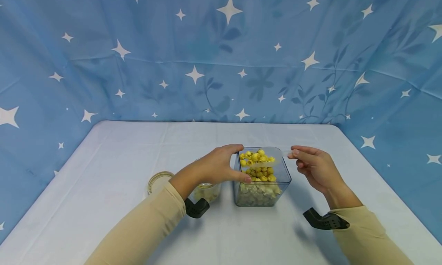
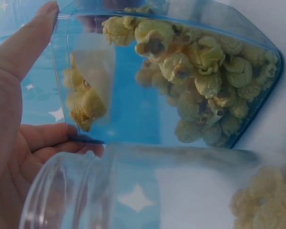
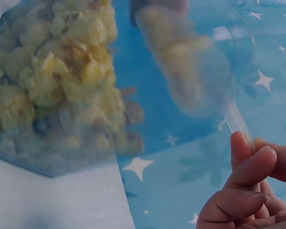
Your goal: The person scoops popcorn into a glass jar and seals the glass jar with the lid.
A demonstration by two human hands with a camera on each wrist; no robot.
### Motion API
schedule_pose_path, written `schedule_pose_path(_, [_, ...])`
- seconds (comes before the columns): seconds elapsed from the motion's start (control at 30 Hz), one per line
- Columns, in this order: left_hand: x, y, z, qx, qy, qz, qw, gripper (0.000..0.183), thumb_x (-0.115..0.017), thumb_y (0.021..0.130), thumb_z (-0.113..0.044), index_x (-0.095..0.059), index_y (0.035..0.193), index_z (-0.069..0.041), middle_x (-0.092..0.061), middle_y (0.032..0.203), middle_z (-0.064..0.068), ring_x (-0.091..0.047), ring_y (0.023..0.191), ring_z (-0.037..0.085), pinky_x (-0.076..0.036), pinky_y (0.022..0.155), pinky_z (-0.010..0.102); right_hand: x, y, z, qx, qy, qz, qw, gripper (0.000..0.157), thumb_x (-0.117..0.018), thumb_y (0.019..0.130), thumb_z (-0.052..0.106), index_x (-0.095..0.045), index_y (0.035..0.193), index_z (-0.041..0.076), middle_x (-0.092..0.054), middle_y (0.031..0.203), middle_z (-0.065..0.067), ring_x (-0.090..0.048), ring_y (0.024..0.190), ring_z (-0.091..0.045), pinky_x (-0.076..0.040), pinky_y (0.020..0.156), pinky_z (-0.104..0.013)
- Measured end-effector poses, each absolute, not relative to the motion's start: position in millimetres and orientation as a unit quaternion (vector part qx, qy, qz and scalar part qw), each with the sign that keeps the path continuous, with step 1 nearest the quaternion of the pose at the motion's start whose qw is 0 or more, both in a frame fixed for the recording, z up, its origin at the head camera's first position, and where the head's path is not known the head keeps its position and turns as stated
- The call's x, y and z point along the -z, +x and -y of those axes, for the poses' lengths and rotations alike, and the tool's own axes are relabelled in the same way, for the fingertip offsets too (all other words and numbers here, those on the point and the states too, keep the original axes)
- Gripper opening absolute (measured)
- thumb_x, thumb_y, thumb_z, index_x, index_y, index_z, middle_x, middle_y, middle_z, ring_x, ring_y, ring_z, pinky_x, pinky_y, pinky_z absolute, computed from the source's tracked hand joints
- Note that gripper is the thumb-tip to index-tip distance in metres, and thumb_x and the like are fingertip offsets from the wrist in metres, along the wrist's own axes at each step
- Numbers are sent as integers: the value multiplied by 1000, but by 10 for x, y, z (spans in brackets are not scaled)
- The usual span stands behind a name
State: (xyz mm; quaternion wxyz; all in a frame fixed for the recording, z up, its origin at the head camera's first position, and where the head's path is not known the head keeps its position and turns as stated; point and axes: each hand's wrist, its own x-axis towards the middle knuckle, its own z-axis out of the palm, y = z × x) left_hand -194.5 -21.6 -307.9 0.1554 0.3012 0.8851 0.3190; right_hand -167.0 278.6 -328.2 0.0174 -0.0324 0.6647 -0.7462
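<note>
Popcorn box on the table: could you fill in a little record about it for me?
Container: clear box
Contents: popcorn, yellower on top
Tool: translucent scoop at the box's mouth, holding some popcorn
Left hand: grips the box's rim
Right hand: pinches the scoop's handle
Left of box: glass jar with popcorn; gold-rimmed lid farther left

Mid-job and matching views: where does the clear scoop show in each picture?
Head: scoop right of centre, lower half, at the mouth of the clear box.
Left wrist: scoop left of centre, mostly upper half.
Right wrist: scoop right of centre, upper half, held by the right hand.
Shared landmark: the clear box, in all three.
</note>
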Motion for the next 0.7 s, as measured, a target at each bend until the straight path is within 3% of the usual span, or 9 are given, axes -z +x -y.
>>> schedule_pose_path(0.7, [3088,-1947,214,-326,296,-885,153,97,-80,83,-51,-31,159,-16,-34,159,0,-32,145,21,-35,112,45,3340,-1684,-2782,761,-26,-648,29,17,-57,103,8,-72,102,15,-72,89,2,-52,67,-9,-43,58,-21])
